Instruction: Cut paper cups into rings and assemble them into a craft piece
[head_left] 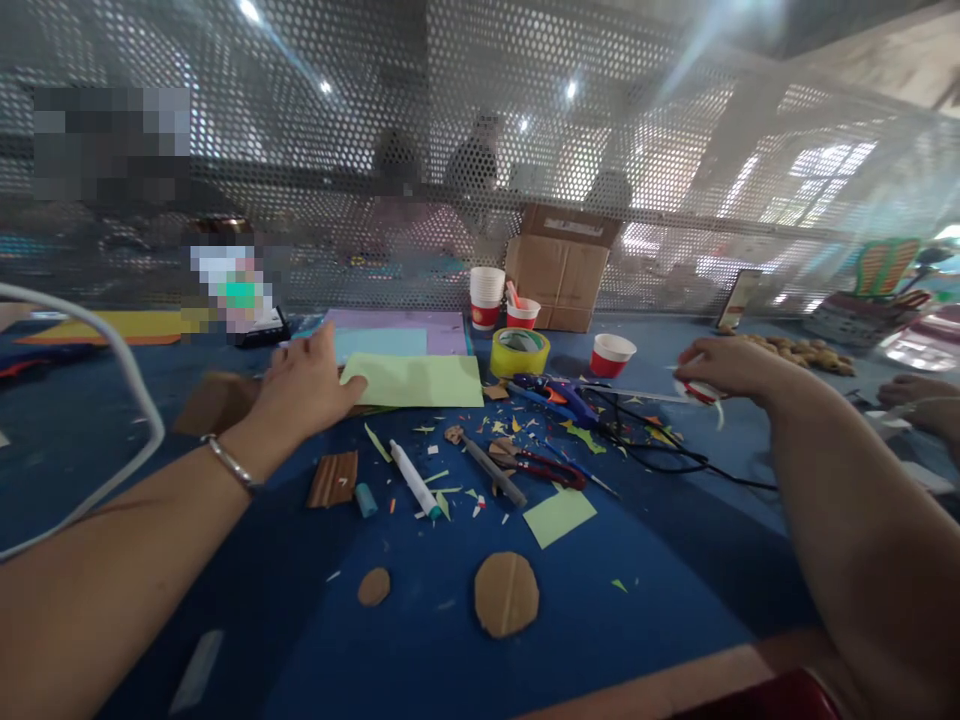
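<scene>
Green sheet: on the counter (637,600), ahead of the person and left of the tape (517,364); the sheet (420,380) lies flat, its long axis running left to right, one short end towards the left hand (300,385).
Left hand: at the sheet's left end, fingers spread and thumb well apart from them, with nothing seen gripped; whether the thumb presses the sheet I cannot tell. The hand may be there to steady or reach the papers.
Red-and-white piece: in the right hand (727,365), above the counter at the right; the piece (701,392) slants down to the right, a thin white end hanging from it. Its full form is hidden.
Right hand: fingers closed on the piece, probably a light pinch because it is small.
Blue and purple sheets: the blue sheet (386,343) overlaps the purple sheet (412,320) behind the green one, perhaps stacked to save room.
Glue gun: the gun (577,405) lies on its side just beside the tape, its cable (705,462) trailing right, likely within easy reach.
Cups: a stack (487,290) upright at the back; a single cup (611,360) stands nearer the right hand.
Cardboard discs: large (506,595) and small (373,587), flat and apart at the near side, probably clear of the scraps for easy pickup.
</scene>
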